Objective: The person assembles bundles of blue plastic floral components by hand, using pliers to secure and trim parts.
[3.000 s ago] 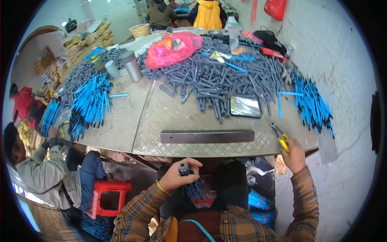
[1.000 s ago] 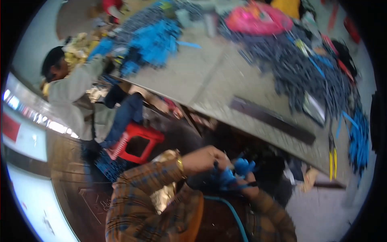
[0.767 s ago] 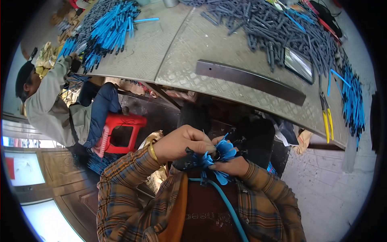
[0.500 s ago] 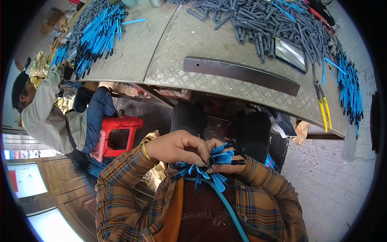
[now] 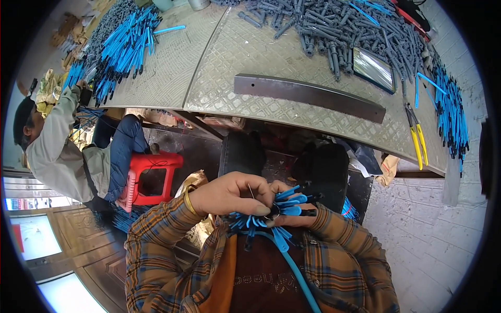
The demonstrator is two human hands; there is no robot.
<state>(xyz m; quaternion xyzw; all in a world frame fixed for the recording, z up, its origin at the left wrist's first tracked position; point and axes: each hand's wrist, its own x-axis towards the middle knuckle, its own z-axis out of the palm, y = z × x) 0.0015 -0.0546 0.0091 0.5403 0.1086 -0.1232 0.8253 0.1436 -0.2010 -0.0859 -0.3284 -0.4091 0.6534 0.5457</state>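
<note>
Patterned table (image 5: 224,65) ahead, pliers (image 5: 415,138) at right. Blue bundle (image 5: 290,211) sits between the hands, short of the table: left hand (image 5: 229,194) pinching at dark centre, right hand (image 5: 298,221) round its side, fingers part-hidden. Likely light, springy, slick; grip the core, not splayed ends.

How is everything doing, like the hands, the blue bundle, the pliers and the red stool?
Blue-and-black bundle: fanned out.
Left hand: curled at the bundle's middle, exact grip unclear.
Right hand: holding the bundle.
Pliers: lying on the table, handles apart.
Metal bar: lying near the table's edge.
Grey parts: heaped loosely.
Red stool: standing upright.
</note>
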